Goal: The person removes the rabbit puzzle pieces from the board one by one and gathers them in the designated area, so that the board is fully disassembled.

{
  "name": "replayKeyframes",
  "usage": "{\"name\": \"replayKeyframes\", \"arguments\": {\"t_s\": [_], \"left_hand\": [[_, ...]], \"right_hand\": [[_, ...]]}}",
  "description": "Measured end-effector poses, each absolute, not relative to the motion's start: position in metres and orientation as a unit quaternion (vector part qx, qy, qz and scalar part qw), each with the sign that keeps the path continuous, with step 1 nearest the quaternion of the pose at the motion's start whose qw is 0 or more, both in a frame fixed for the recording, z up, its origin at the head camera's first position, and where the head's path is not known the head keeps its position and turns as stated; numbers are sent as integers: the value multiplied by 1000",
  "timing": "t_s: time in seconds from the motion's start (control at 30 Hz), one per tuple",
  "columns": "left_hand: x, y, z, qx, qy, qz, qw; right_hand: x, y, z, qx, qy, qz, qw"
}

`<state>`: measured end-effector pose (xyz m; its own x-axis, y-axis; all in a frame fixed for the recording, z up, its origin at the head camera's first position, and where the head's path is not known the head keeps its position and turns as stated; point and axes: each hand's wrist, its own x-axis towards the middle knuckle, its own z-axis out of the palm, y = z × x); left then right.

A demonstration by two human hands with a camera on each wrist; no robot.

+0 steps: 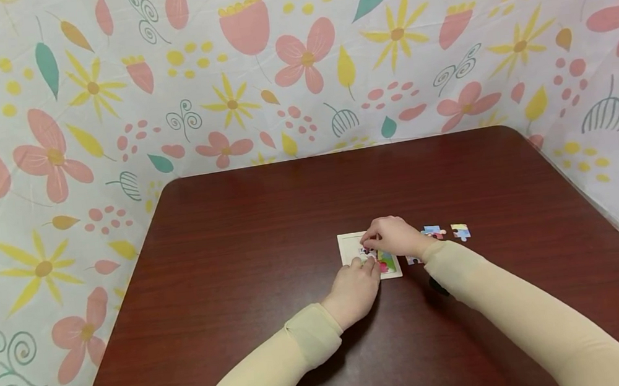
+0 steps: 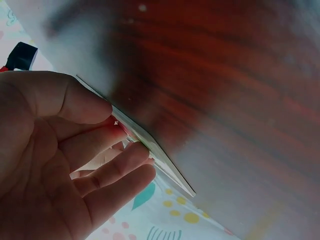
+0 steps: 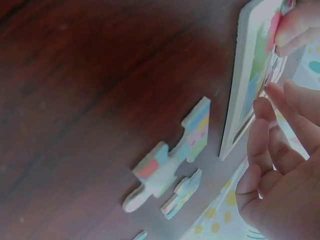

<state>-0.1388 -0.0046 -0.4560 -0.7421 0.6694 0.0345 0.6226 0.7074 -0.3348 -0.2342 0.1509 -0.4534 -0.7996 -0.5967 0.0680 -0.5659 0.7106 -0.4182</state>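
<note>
two hands meet over a small puzzle board (image 1: 348,246) lying flat on the dark wooden table (image 1: 267,222), its long axis running away from the person. no writing is legible on it. the left hand (image 1: 355,288) pinches the board's near edge; the right hand (image 1: 394,236) presses curled fingertips on its picture. loose puzzle pieces (image 1: 447,231) lie just right of it.
</note>
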Motion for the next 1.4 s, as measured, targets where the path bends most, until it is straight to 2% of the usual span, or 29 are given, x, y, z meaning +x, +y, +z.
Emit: {"name": "replayKeyframes", "arguments": {"t_s": [0.4, 0.6, 0.83, 1.4], "left_hand": [[-136, -2, -456, -347, -914, 173, 114], [-139, 1, -457, -359, -905, 205, 99], [-141, 6, -456, -363, -895, 257, 46], [-140, 4, -448, -358, -914, 185, 51]], "right_hand": [[-236, 150, -454, -306, 926, -214, 49], [-238, 149, -454, -288, 930, -216, 80], [-238, 150, -455, -282, 930, -219, 89], [-239, 147, -452, -277, 931, -218, 95]]}}
